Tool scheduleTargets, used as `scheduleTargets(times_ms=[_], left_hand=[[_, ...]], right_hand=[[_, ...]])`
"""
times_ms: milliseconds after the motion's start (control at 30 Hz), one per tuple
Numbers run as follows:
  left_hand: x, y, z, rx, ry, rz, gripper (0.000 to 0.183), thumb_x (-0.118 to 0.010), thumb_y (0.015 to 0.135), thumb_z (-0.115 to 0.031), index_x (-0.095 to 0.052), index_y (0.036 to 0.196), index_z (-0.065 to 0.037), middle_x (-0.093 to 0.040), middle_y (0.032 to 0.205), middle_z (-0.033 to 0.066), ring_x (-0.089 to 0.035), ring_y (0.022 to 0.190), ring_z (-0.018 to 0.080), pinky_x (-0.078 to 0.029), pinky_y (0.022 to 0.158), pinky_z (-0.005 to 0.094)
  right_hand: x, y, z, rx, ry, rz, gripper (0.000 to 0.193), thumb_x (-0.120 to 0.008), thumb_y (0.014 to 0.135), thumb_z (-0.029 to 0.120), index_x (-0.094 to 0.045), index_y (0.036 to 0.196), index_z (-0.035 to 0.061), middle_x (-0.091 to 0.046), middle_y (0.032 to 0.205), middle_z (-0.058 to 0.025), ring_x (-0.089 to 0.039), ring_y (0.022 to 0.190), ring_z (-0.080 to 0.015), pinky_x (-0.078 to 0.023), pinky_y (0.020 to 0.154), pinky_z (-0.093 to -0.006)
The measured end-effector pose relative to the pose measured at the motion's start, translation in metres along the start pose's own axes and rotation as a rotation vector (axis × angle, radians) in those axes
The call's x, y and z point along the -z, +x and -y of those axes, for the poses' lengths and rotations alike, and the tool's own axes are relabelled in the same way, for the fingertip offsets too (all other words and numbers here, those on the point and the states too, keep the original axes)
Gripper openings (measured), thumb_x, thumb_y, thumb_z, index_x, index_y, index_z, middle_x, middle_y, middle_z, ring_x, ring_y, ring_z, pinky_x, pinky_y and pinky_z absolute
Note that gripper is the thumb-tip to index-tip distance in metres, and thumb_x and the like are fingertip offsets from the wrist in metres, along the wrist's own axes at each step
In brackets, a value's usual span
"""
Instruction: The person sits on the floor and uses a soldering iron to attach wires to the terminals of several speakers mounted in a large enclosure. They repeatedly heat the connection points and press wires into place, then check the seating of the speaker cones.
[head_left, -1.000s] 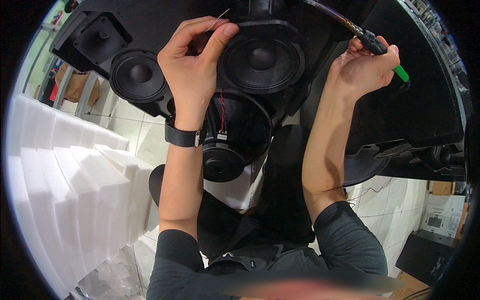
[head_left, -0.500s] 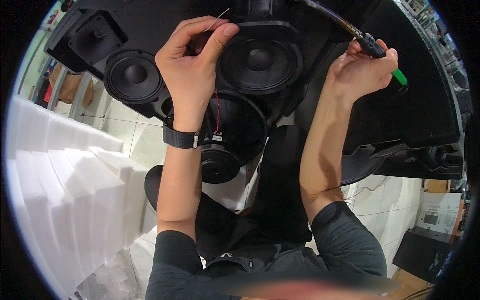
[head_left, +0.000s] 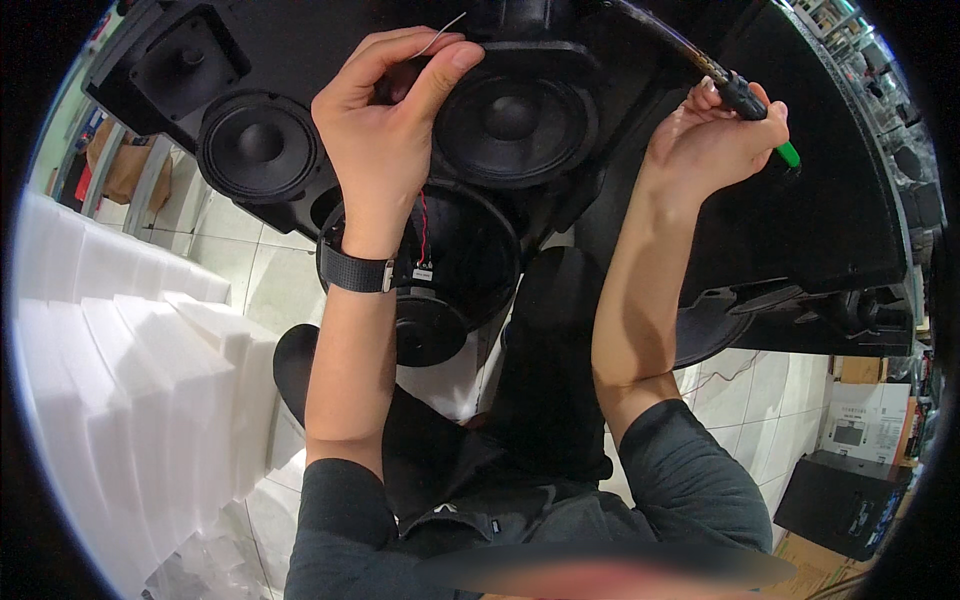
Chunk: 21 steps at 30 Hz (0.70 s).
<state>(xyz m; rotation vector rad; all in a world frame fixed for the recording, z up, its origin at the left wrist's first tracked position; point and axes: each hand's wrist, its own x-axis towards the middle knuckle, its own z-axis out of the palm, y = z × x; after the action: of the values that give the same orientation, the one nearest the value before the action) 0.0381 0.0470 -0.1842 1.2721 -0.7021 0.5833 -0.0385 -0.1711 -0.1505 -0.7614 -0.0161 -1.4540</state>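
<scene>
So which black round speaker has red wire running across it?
The lower-centre black round speaker, below the left hand: a thin red wire runs down to its white tag. No red wire shows on the two domed black speakers above.

There are 2 bare hands [head_left: 380,125] [head_left: 712,148], 1 thin silvery wire [head_left: 441,34], 1 blk/green pen-shaped soldering iron [head_left: 741,98], 2 rnd blk dome-centred spkrs [head_left: 260,145] [head_left: 512,117], 1 sq blk horn [head_left: 190,62].

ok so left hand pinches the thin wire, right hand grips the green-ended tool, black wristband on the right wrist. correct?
One slip: the black wristband is on the left wrist, per the head view. Left hand pinches the thin wire, right hand grips the green-ended tool.
</scene>
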Motion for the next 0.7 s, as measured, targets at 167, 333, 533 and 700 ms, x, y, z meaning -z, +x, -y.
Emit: scheduleTargets(times_ms=[167, 333, 533, 700], left_hand=[[0.0017, 0.0000, -0.0036, 0.011, 0.063, 0.010, 0.020, -0.089, 0.081, -0.012, -0.081, 0.098, -0.006, -0.076, 0.095, 0.0004, -0.059, 0.075, 0.0037, -0.041, 0.065, 0.0182], [0.0015, 0.0017, -0.0036, -0.013, 0.043, 0.015, 0.021, -0.089, 0.081, -0.013, -0.081, 0.098, -0.006, -0.076, 0.095, 0.0009, -0.060, 0.076, 0.0041, -0.042, 0.065, 0.0185], [0.0032, 0.0024, -0.0041, -0.011, 0.085, 0.029, 0.019, -0.089, 0.081, -0.011, -0.081, 0.097, -0.006, -0.076, 0.096, 0.0011, -0.061, 0.076, 0.0037, -0.042, 0.065, 0.0180], [0.0021, 0.0026, -0.0048, 0.004, 0.066, 0.013, 0.018, -0.089, 0.080, -0.008, -0.081, 0.095, -0.005, -0.076, 0.095, 0.0010, -0.060, 0.075, 0.0034, -0.042, 0.065, 0.0173]], right_hand=[[-0.0021, -0.0017, 0.0026, -0.010, -0.014, -0.004, 0.033, -0.045, 0.102, 0.035, -0.048, 0.099, 0.0015, -0.056, 0.068, -0.0091, -0.055, 0.050, -0.0141, -0.048, 0.047, -0.0234], [-0.0028, -0.0018, 0.0013, 0.028, -0.049, 0.012, 0.034, -0.045, 0.103, 0.035, -0.049, 0.096, 0.0019, -0.055, 0.067, -0.0085, -0.055, 0.049, -0.0132, -0.048, 0.045, -0.0225], [-0.0053, -0.0020, 0.0010, 0.050, -0.094, -0.028, 0.035, -0.044, 0.103, 0.035, -0.050, 0.096, 0.0013, -0.056, 0.065, -0.0086, -0.055, 0.047, -0.0138, -0.048, 0.045, -0.0228], [-0.0081, -0.0050, 0.0036, 0.049, -0.139, -0.074, 0.035, -0.045, 0.102, 0.035, -0.051, 0.096, 0.0014, -0.057, 0.066, -0.0087, -0.056, 0.047, -0.0145, -0.048, 0.045, -0.0235]])
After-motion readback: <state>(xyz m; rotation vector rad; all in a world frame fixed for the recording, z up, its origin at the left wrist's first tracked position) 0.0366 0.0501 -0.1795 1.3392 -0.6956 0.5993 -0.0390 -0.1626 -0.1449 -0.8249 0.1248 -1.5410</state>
